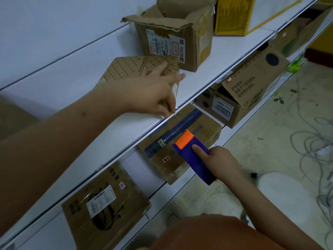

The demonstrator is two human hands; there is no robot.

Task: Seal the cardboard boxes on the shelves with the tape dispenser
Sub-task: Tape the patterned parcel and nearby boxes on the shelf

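My right hand point(219, 162) grips a purple tape dispenser point(194, 159) with an orange front, index finger laid along its top. It hovers over a flat cardboard box point(182, 150) with a blue tape strip on the lower shelf. My left hand point(153, 94) rests on a grid-printed cardboard box point(129, 67) on the upper shelf, fingers spread across its top and thumb down its near side. A clear strip of tape seems to run from that box's side to the shelf edge. An open, torn box point(182, 37) stands just behind it.
A yellow box point(234, 15) stands at the upper shelf's far end. On the lower shelf point(133, 163) are a taped box point(106, 201) at left and an open box point(248, 89) at right. Cables point(313, 145) and scissors point(279, 100) lie on the tiled floor.
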